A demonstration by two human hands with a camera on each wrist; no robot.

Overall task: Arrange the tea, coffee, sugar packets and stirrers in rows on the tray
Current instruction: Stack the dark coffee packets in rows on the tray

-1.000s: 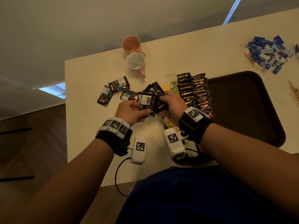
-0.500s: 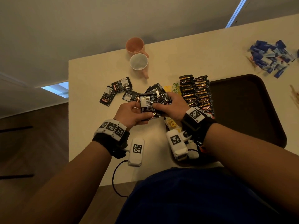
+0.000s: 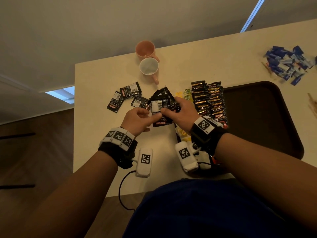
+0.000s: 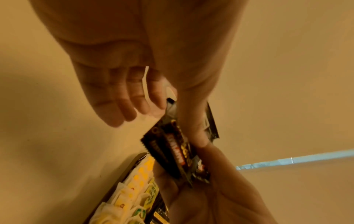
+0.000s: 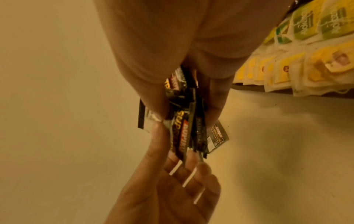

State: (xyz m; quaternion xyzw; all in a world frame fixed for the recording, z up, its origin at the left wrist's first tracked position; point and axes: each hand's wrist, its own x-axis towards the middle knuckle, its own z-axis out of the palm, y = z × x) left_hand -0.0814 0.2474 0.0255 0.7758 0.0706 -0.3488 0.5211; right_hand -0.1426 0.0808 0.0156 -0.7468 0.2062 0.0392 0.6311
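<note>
Head view: a fanned bunch of black foil coffee sachets is held above the cream table, just left of the dark brown plastic tray.
Right hand: the right hand is curled around the bunch, which is pinched between thumb and fingers.
Left hand: the left hand is seen with its thumb pressed on the front sachet and its fingers loosely extended beneath; whether the sachet is actually gripped cannot be told.
Tray: two overlapping rows of black-and-gold coffee sachets are laid along its left side, with yellow and green tea bags lined up at its left edge.
Table, left: three loose black sachets are scattered near the hands.
Table, far side: two pink ceramic mugs are standing together.
Table, right: a heap of blue sugar packets is lying beyond the tray, and pale wooden stirrers are visible at the frame's edge.
</note>
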